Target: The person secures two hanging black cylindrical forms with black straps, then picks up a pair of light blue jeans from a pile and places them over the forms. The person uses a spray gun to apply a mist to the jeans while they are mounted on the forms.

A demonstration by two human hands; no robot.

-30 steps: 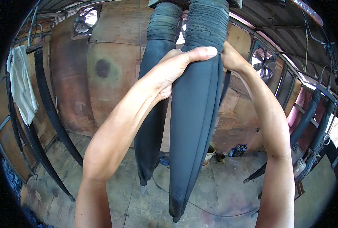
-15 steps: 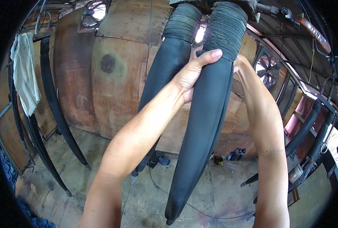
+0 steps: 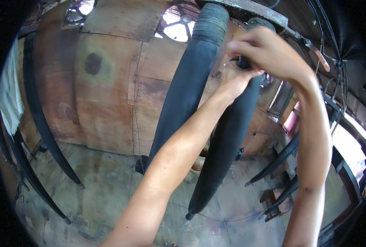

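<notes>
Two long black tapered tubes, narrowing downward, hang side by side from a metal bar [image 3: 265, 11]. Dark bands wrap their upper ends. My left hand [image 3: 234, 78] is closed around the upper part of the right tube [image 3: 232, 136], thumb pointing right. Just above it, my right hand [image 3: 267, 51] bends over the same tube below its wrapped top [image 3: 260, 24], its fingers curled and smeared by motion. Between the hands shows a small dark piece [image 3: 243, 62], with a thin shiny edge beside it that I cannot make out. The left tube [image 3: 183, 86] hangs untouched behind my left forearm.
More slim black tubes [image 3: 47, 119] hang at the left beside a white cloth [image 3: 10, 99]; others [image 3: 275, 160] hang at the right. Behind stands a wooden panel wall [image 3: 108, 90] with a fan [image 3: 178, 22]. An orange-handled lever [image 3: 321, 57] juts out at the upper right.
The view has shifted, and both tubes stand farther apart. My right hand has come from behind the right tube to its front, above my left hand, which still grips the tube.
</notes>
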